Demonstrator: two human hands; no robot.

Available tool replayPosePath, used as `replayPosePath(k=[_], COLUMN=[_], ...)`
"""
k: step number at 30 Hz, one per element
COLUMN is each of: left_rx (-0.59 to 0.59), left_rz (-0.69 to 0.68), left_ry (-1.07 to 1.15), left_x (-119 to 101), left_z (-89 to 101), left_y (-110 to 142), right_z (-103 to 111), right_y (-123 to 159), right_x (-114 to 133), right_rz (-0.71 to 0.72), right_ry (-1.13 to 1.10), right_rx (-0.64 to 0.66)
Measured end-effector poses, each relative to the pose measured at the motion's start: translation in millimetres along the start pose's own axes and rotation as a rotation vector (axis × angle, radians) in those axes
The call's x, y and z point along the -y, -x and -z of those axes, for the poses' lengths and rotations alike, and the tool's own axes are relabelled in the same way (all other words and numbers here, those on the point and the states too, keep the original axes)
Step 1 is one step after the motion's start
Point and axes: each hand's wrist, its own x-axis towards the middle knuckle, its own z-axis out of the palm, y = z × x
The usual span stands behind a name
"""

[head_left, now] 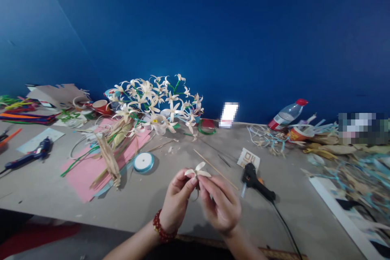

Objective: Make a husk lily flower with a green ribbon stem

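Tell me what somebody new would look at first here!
Probably the big bunch of white flowers at the back of the table, bright against the blue wall. Next, maybe the small flower in the left hand and right hand, front and middle. Then the red cap, back right.

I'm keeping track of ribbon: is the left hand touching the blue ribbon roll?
Apart. The head view shows grey table between the left hand and ribbon roll.

Red-capped plastic bottle (285, 115), blue wall (243, 32)
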Motion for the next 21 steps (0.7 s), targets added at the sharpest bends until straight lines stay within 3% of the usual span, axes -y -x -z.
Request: replayPosePath(k=[10,21], left_rx=[0.009,0.034], left_rz=[0.000,-0.058], left_ry=[-0.021,-0.102], left_x=[-1.1,0.8], left_z=[-0.8,6.4], left_y=[-1.0,-1.5], right_z=[-2.2,-4.4], right_y=[3.1,5.7], right_x=[-1.2,-2.5], right_rz=[-0.011,-0.118], right_ry=[-0.026,-0.073], right_rx=[-0.010,-0.053])
